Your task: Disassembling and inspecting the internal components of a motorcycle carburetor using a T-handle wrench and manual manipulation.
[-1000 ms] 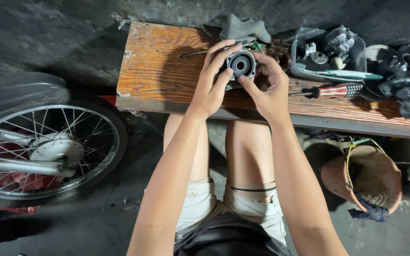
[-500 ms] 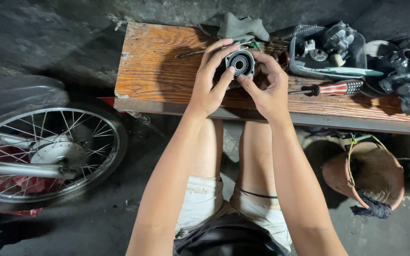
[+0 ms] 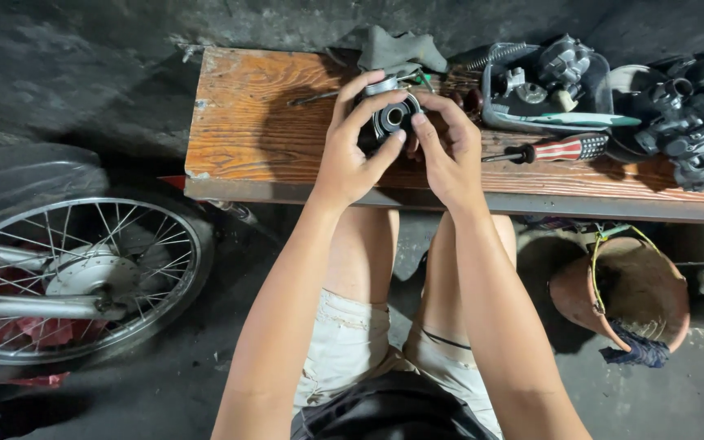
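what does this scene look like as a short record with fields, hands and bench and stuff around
setting: wooden bench over a dark concrete floor
left hand: grips the round black part from its left side
right hand: fingertips on the part's right edge
part: black ring with a metal centre hole, held just above the bench
on bench: red-handled screwdriver, clear tray of metal parts, grey rag
floor left: spoked wheel
floor right: brown bucket
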